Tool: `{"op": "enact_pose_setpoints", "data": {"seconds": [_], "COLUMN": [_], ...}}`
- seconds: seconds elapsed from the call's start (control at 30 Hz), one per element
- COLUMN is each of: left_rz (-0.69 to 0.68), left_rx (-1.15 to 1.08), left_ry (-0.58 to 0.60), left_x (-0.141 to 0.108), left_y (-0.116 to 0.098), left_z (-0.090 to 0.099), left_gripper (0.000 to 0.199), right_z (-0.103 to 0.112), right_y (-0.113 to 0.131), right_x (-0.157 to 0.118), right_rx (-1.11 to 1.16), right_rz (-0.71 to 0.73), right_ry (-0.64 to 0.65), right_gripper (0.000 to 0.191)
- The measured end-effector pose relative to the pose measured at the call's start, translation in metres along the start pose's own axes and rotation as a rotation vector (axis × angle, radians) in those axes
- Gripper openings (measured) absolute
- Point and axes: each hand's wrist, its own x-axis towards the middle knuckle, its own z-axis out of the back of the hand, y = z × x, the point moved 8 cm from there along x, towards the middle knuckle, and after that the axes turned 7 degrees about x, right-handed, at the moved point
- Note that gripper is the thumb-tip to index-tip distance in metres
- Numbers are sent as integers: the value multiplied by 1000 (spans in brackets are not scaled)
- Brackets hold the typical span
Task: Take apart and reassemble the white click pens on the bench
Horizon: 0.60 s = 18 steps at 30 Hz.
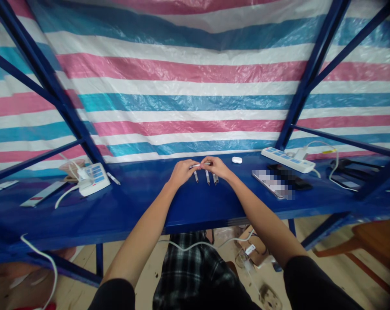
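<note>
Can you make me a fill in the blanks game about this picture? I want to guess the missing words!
1. The left hand and right hand hold one ____ between them.
2. The shelf top under the hands is painted ____.
3. The small white case lies to the ____ of the hands.

Missing words: pen; blue; right.
</note>
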Motion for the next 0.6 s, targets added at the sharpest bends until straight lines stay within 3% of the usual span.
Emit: {"op": "enact_pose_setpoints", "data": {"seconds": [0.23, 0.4, 0.53, 0.6], "left_rz": [-15, -9, -2, -1], "left_rx": [41, 82, 92, 95], "left_ry": [-56, -12, -9, -8], "left_x": [-1, -2, -2, -3], "left_y": [1, 0, 1, 1], "left_z": [4, 0, 0, -1], "left_gripper": [22, 26, 25, 24], "right_z": [0, -2, 1, 1], "right_y": [-5, -17, -16, -20], "right_x": [3, 4, 5, 5], "right_rx": [249, 262, 307, 304], "right_rz": [-36, -134, -91, -135], "right_ry": [-58, -47, -73, -84], "right_gripper": [45, 37, 49, 42]}}
